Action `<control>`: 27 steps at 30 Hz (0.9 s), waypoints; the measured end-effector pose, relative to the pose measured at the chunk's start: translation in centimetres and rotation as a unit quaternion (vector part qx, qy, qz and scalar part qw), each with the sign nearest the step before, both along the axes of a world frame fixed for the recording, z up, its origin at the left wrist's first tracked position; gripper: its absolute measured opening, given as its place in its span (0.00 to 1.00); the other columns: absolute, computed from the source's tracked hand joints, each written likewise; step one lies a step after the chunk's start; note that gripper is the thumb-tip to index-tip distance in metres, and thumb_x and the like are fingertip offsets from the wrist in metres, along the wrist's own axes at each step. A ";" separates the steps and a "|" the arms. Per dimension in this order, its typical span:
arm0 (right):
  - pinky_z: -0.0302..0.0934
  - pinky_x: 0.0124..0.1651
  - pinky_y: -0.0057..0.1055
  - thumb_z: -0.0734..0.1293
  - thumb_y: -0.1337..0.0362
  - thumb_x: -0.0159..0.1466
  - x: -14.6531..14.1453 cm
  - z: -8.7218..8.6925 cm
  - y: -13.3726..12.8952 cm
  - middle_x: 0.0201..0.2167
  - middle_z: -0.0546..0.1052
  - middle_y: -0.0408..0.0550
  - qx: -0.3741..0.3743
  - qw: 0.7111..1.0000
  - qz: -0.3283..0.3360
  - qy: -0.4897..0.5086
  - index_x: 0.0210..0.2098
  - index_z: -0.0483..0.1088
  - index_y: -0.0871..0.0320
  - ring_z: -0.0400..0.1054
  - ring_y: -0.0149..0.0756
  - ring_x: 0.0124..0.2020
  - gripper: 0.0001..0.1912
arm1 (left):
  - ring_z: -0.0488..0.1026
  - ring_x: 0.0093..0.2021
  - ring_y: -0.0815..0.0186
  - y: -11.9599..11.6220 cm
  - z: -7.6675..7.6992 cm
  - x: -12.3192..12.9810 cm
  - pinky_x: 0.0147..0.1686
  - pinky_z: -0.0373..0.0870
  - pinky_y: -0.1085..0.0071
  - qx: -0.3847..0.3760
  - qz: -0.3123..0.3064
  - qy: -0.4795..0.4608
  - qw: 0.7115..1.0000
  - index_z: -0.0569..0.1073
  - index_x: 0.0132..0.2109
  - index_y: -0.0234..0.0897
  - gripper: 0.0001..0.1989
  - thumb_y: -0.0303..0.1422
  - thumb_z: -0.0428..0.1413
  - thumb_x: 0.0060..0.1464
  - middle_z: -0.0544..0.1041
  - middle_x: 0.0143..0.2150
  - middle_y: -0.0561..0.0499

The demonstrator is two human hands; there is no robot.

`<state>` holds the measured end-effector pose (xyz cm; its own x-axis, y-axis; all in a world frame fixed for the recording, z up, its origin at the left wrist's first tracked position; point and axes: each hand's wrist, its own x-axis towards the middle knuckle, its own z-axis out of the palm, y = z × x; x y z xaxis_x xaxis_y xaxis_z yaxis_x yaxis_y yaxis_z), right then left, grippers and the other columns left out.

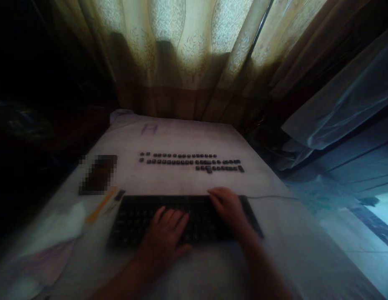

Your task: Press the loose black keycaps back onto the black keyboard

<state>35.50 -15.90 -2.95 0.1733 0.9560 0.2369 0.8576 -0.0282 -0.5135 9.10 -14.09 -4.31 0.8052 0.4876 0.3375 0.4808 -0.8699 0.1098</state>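
A black keyboard [131,218] lies across the white-covered table in front of me. My left hand [169,229] rests palm down over its middle, fingers stretched out and slightly apart, the thumb off the near edge. Over the right part of the keyboard, near its far edge, is my right hand [227,208], fingers curled and pointing left with the tips close together. Whatever those fingertips may hold is too blurred to make out. Beyond the keyboard, loose black keycaps [186,162] are laid out in rows.
To the left lie a dark pixelated object [100,175], an orange-yellow strip [102,205], a small dark piece [119,195] and a crumpled white and pink cloth [53,246]. A cable [272,197] runs off to the right. Curtains [194,62] hang behind the table.
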 end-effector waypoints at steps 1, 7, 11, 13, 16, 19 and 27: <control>0.65 0.53 0.43 0.63 0.66 0.64 0.5 -0.1 0.0 0.42 0.82 0.54 -0.009 1.000 -0.009 -0.012 0.42 0.80 0.56 0.75 0.45 0.45 0.13 | 0.69 0.55 0.52 0.0 0.0 0.0 0.62 0.54 0.49 -0.002 -0.002 0.003 1.000 0.67 0.64 0.36 0.29 0.49 0.55 0.63 0.75 0.56 0.42; 0.60 0.54 0.46 0.64 0.65 0.65 1.2 -0.1 0.0 0.41 0.83 0.52 -0.072 0.996 -0.021 -0.046 0.42 0.80 0.55 0.75 0.46 0.45 0.13 | 0.69 0.56 0.52 -0.1 0.0 0.1 0.62 0.54 0.49 -0.015 0.012 -0.005 1.000 0.68 0.63 0.37 0.29 0.50 0.55 0.62 0.75 0.56 0.43; 0.59 0.55 0.42 0.63 0.66 0.66 1.0 0.2 0.4 0.42 0.83 0.51 -0.109 0.993 -0.012 -0.050 0.43 0.80 0.54 0.74 0.43 0.46 0.13 | 0.70 0.55 0.52 -0.2 0.2 0.1 0.61 0.56 0.49 -0.009 0.010 -0.006 1.000 0.69 0.62 0.36 0.29 0.50 0.56 0.62 0.75 0.56 0.42; 0.58 0.55 0.42 0.63 0.67 0.66 0.8 0.3 0.7 0.42 0.82 0.50 -0.124 0.991 -0.008 -0.050 0.43 0.80 0.53 0.74 0.42 0.46 0.14 | 0.70 0.54 0.52 -0.2 0.4 0.0 0.61 0.56 0.49 -0.003 0.012 -0.007 1.000 0.69 0.62 0.36 0.29 0.51 0.56 0.62 0.76 0.55 0.42; 0.57 0.57 0.43 0.63 0.67 0.66 0.5 0.3 1.1 0.43 0.82 0.50 -0.138 0.989 -0.003 -0.047 0.43 0.80 0.53 0.74 0.42 0.47 0.14 | 0.71 0.54 0.53 -0.2 0.5 -0.2 0.61 0.56 0.50 0.003 0.019 -0.004 1.000 0.70 0.61 0.36 0.29 0.50 0.56 0.61 0.76 0.55 0.43; 0.56 0.58 0.42 0.63 0.68 0.66 0.0 0.3 1.3 0.44 0.82 0.50 -0.146 0.988 0.003 -0.042 0.43 0.80 0.53 0.73 0.41 0.48 0.14 | 0.71 0.54 0.53 -0.1 0.5 -0.7 0.60 0.56 0.50 0.014 0.024 -0.008 1.000 0.70 0.61 0.36 0.28 0.50 0.56 0.62 0.76 0.55 0.43; 0.57 0.57 0.40 0.63 0.68 0.66 -1.1 0.8 1.7 0.44 0.82 0.49 -0.152 0.988 0.013 -0.034 0.43 0.80 0.53 0.74 0.40 0.48 0.14 | 0.71 0.53 0.54 0.3 0.3 -1.9 0.60 0.57 0.52 0.040 0.020 -0.029 0.999 0.70 0.61 0.37 0.26 0.46 0.57 0.61 0.77 0.54 0.45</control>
<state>34.39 -14.16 -2.12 0.1418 0.9885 -0.0522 0.8920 -0.1504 -0.4262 7.19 -13.83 -4.04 0.7636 0.4886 0.4221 0.5102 -0.8573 0.0693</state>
